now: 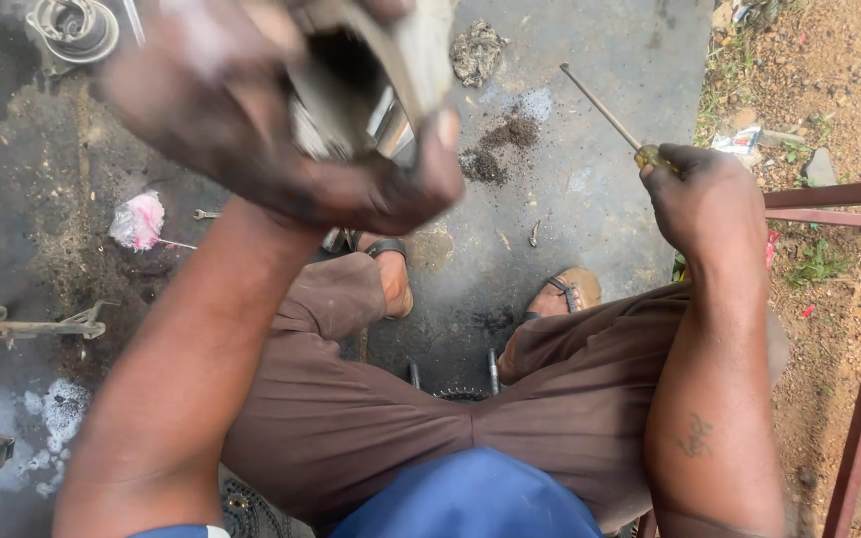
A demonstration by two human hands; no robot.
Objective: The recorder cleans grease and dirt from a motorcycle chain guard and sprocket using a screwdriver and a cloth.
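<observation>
Both hands grip: left hand (281, 130) metal part (371, 70), right hand (705, 194) screwdriver (610, 115).

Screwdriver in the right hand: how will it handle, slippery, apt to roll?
The screwdriver has a thin straight metal shaft, so probably stiff. The right hand looks greasy, so the handle may slip. Set down on the concrete floor, its round shaft could roll.

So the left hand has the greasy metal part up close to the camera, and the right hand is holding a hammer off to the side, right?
Not quite. The head view shows the right hand gripping a screwdriver with a yellowish handle and a thin shaft, not a hammer. The rest holds: the left hand holds the greasy metal part close to the camera.
</observation>
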